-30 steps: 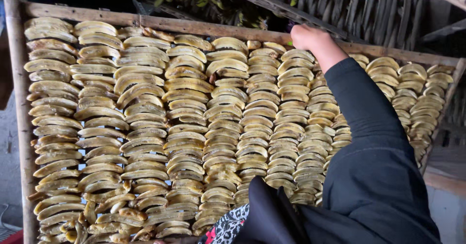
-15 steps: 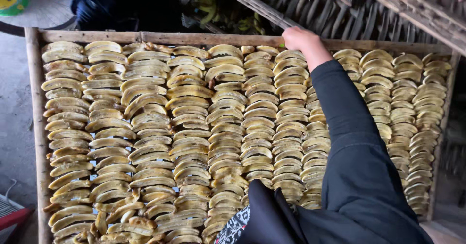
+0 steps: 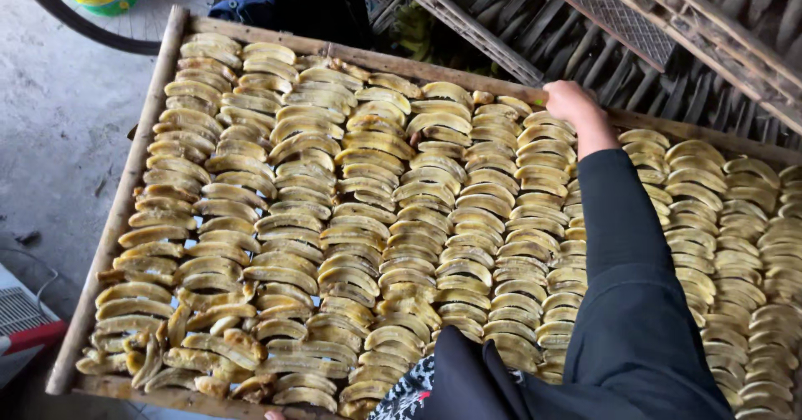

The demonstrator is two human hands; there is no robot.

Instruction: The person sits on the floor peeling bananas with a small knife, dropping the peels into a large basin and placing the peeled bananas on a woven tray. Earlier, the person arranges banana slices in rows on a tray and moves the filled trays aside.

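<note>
I am looking down on a wooden tray packed with peeled yellow bananas, laid flat in close, overlapping rows from the near edge to the far one. My right arm is reaching out long across the tray, its black sleeve lying over the rows right of centre and hiding the fruit beneath it. The right hand is sitting at the far rail, knuckles up, wrist bent slightly down, fingers curled over the top of the rail and the last bananas of that row. I am seeing only the back of it — the fingertips are tucked out of sight, so I cannot tell whether they are closed on a banana, on the rail, or just resting there.

At the near edge a small bit of skin is showing at the bottom of the picture, just under the tray's front rail; whether that is my left hand I cannot say, and its grip is hidden.

The rows at the near left corner are lying looser and more crooked than the rest. Beyond the far rail, slatted racks are leaning dark and stacked — to the far left, a bicycle wheel is standing on grey concrete floor.
</note>
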